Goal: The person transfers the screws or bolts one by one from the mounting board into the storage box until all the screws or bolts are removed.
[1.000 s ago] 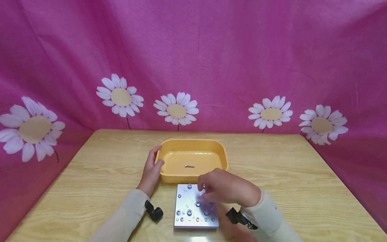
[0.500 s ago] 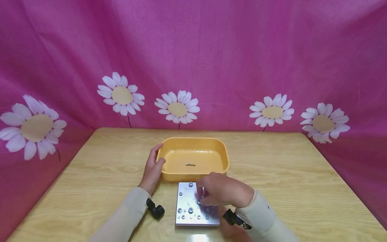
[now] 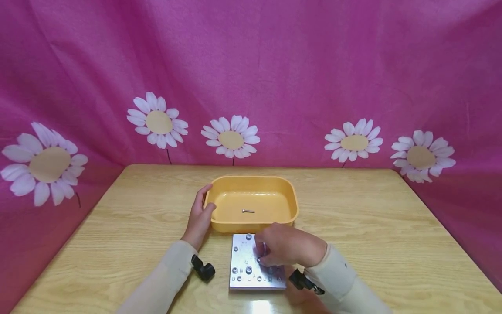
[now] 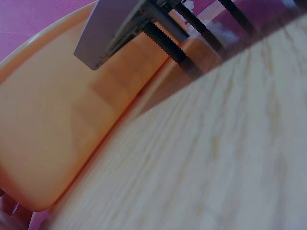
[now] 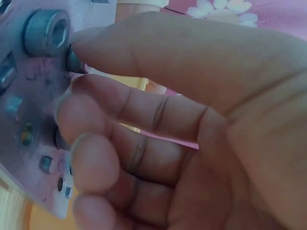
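Note:
My left hand (image 3: 199, 220) grips the left end of a yellow plastic tray (image 3: 251, 178), thumb over the rim and fingers outside. Inside the tray lies a single screw (image 3: 248, 211). A square metal plate (image 3: 242, 285) with several socket-head bolts stands in front of it; in the left wrist view, threaded bolt shafts (image 4: 165, 43) stick out beneath the plate. My right hand (image 3: 294, 245) is over the plate's right side. Its thumb and index finger pinch a socket-head bolt (image 5: 76, 61) near the plate's middle, and the other fingers curl beside it, hiding part of the plate.
The wooden table (image 3: 376, 218) extends to both sides of the tray and plate. Behind it hangs a pink cloth (image 3: 290, 87) printed with daisies. Black wrist cameras are strapped to both sleeves (image 3: 339, 270).
My right hand has come down and slightly left, from over the plate's upper right to the middle bolt, which its fingertips now pinch. The left hand keeps its grip on the tray.

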### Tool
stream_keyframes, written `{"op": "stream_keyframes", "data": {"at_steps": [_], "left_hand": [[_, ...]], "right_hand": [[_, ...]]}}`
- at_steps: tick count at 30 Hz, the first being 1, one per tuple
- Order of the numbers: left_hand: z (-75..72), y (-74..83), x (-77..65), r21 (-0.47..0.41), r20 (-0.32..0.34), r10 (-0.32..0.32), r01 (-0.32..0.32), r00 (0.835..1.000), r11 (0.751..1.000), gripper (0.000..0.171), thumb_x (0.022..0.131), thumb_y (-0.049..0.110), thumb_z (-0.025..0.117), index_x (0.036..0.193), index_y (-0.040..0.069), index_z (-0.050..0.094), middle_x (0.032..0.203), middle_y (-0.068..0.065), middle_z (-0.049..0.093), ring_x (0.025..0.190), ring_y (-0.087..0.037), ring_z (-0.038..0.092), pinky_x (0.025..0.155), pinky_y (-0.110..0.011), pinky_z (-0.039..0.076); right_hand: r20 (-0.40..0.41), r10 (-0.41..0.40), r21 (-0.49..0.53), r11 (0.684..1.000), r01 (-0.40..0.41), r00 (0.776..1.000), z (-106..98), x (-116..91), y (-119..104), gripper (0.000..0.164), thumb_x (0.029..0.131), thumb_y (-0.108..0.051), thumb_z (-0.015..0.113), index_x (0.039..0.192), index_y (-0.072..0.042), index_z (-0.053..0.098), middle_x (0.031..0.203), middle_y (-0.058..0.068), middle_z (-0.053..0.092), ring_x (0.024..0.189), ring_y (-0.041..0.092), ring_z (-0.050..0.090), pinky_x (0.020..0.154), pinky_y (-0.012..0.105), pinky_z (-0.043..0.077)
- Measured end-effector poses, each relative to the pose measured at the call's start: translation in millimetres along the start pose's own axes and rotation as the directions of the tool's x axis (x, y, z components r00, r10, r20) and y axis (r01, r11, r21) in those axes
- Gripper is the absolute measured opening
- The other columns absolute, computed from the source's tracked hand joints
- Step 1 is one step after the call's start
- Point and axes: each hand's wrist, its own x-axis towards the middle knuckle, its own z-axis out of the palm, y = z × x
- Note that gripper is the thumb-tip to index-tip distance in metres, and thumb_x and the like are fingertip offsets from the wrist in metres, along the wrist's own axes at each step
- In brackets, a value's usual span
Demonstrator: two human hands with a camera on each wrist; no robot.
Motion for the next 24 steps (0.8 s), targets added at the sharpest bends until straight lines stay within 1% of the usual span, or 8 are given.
{"op": "stream_keyframes", "data": {"at_steps": [3,7,11,16,24], "left_hand": [[1.1,1.4,1.5,0.000,0.002,-0.010,0.010,1.000,1.000,0.057,0.091,0.008,0.045,0.144,0.025,0.036,0.153,0.003,0.030,0.135,-0.019,0.036,0.107,-0.038,0.036],[-0.2,-0.5,0.2,0.012,0.000,-0.027,0.027,1.000,1.000,0.057,0.090,0.008,0.044,0.144,0.025,0.036,0.153,0.004,0.029,0.136,-0.019,0.034,0.109,-0.039,0.034],[-1.0,-2.2,-1.0,0.020,-0.002,-0.019,0.019,1.000,1.000,0.057,0.090,0.007,0.044,0.143,0.024,0.036,0.152,0.003,0.030,0.136,-0.019,0.033,0.110,-0.040,0.033],[0.8,-0.2,0.5,0.015,-0.002,-0.014,0.014,1.000,1.000,0.056,0.090,0.008,0.045,0.143,0.025,0.037,0.152,0.003,0.030,0.137,-0.019,0.033,0.110,-0.039,0.033],[0.1,-0.3,0.9,0.010,0.008,-0.003,0.002,1.000,1.000,0.056,0.090,0.007,0.045,0.143,0.024,0.037,0.153,0.002,0.030,0.138,-0.019,0.031,0.111,-0.041,0.030]], "right_hand": [[-0.002,0.008,-0.004,1.000,-0.008,1.000,-0.9,-0.4,-0.3,0.013,0.081,-0.016,0.076,0.084,-0.021,0.065,0.073,-0.010,0.057,0.064,0.006,0.054,0.061,0.023,0.046],[0.003,0.007,-0.007,1.000,-0.007,1.000,1.6,0.0,-1.6,0.013,0.080,-0.016,0.076,0.084,-0.020,0.065,0.073,-0.011,0.057,0.064,0.006,0.053,0.062,0.023,0.046],[0.006,0.013,-0.015,1.000,-0.013,1.000,4.5,0.8,-2.5,0.014,0.080,-0.017,0.077,0.084,-0.021,0.064,0.073,-0.011,0.057,0.065,0.006,0.053,0.062,0.022,0.046],[-0.006,0.014,-0.025,1.000,-0.014,1.000,3.6,0.4,-2.7,0.015,0.079,-0.017,0.077,0.084,-0.021,0.063,0.072,-0.011,0.056,0.063,0.005,0.053,0.060,0.021,0.046],[-0.036,-0.024,-0.035,0.999,0.023,0.999,4.0,0.0,-2.0,0.016,0.079,-0.016,0.076,0.080,-0.019,0.061,0.068,-0.010,0.055,0.058,0.004,0.052,0.056,0.020,0.045]]}}
